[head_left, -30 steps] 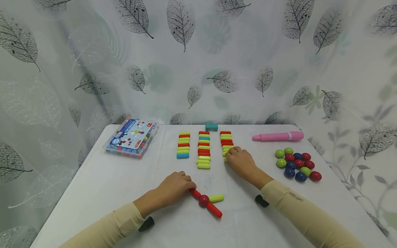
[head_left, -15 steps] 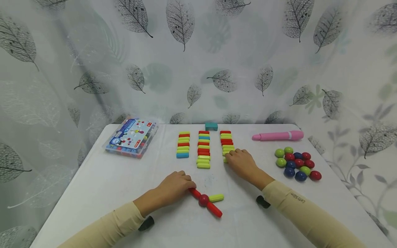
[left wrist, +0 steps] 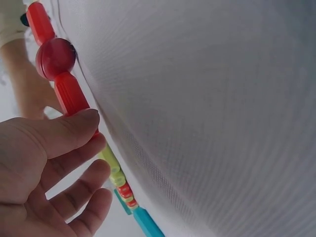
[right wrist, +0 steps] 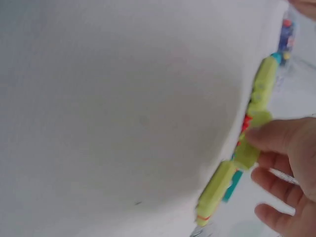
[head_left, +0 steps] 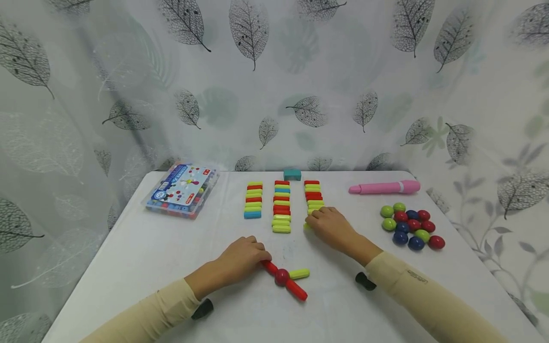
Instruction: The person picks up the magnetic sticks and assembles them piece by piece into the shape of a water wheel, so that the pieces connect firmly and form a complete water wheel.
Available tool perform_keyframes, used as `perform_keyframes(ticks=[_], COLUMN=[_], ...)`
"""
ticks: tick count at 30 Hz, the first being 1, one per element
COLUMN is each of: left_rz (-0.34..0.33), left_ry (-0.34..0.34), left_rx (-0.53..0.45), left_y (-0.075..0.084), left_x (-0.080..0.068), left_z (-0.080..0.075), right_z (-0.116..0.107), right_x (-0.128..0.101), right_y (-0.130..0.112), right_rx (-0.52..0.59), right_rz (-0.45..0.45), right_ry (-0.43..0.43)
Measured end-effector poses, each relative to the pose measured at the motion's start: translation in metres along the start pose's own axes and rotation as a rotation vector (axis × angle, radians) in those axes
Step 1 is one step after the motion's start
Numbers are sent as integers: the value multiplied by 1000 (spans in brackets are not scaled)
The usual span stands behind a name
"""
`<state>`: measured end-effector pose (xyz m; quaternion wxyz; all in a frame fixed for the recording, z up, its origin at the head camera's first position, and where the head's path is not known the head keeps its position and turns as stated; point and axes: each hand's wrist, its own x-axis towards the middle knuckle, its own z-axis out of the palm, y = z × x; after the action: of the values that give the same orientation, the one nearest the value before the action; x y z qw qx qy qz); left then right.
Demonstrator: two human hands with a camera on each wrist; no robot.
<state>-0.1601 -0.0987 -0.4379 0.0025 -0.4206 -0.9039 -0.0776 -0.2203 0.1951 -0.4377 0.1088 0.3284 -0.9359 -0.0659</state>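
Observation:
My left hand is at the front middle of the table, its thumb and forefinger pinching one red rod of a small assembly. That rod joins a red ball, from which a second red rod and a yellow-green rod stick out. My right hand is at the near end of the right-hand column of rods. Between its thumb and fingers it pinches a yellow-green rod, mostly hidden from the head view by the fingers.
Two more rod columns, a middle one and a left one, lie alongside. A clear plastic case stands back left and a teal block at the back edge. Right are a pink pen-shaped thing and several coloured balls.
My right hand has drawn slightly towards me, bringing the yellow-green rod away from the end of the right column. The left hand and its assembly stay put.

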Motion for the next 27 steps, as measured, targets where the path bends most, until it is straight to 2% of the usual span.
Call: perform_keyframes(ticks=[3,7,11,15,19,27], left_rz=[0,2,6,13,22,36], left_ry=[-4,-10,-12,-4,12,45], left_rx=[1,-4,-11,-9,-2,5], left_y=[0,0,0,1,1,1], left_x=[0,1,1,1,1,0], left_z=[-1,-2,-2,-2,-2,0], right_z=[-7,-19,-29,-35,-37,-38], right_x=[-3,-6,-7,-7,-7,-7], right_y=[-6,-19,-36,-51,-59,-65], right_rx=[77,156,181,162,122,71], right_rz=[-112,-255,-363,-461,-504,-522], right_ry=[11,-37,-96,-100,-113,-132])
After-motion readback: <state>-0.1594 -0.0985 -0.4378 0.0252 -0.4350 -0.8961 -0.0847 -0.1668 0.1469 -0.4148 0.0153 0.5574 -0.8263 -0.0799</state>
